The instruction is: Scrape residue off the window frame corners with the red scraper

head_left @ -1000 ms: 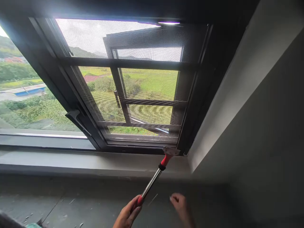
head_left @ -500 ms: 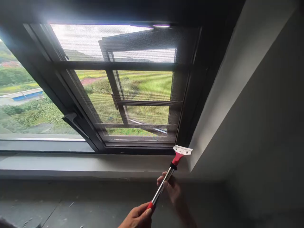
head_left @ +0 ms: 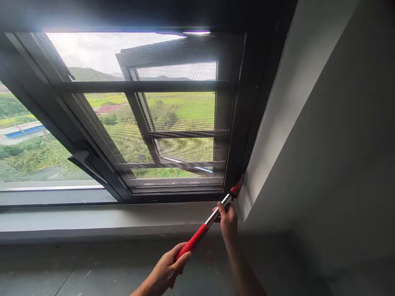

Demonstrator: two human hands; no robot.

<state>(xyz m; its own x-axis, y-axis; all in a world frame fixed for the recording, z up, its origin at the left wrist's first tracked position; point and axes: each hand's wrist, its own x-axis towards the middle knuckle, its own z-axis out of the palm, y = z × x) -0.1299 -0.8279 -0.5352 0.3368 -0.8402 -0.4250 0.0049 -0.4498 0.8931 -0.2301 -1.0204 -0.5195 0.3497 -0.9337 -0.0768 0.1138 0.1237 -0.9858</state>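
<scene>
A long-handled scraper (head_left: pixel 197 237) with a red grip, a silver tube and a red head slants up to the right. My left hand (head_left: pixel 173 263) is closed round the lower part of its red grip. Higher up, my right hand (head_left: pixel 227 217) holds the silver tube, thumb on top. The scraper's head reaches the lower right corner of the dark window frame (head_left: pixel 236 164), beside the white side reveal (head_left: pixel 262 164). Its blade is turned away and cannot be made out in the shadow.
A mesh screen (head_left: pixel 182 111) fills the window opening, with an opened sash (head_left: pixel 135 107) outside it. The window handle (head_left: pixel 88 164) sticks out on the left. Below runs a pale sill (head_left: pixel 92 218). A dark wall (head_left: pixel 339 164) stands on the right.
The scraper has moved up and forward into the frame's corner, its blade face turning out of sight. My right hand has risen and closed on the tube. The view has shifted slightly right.
</scene>
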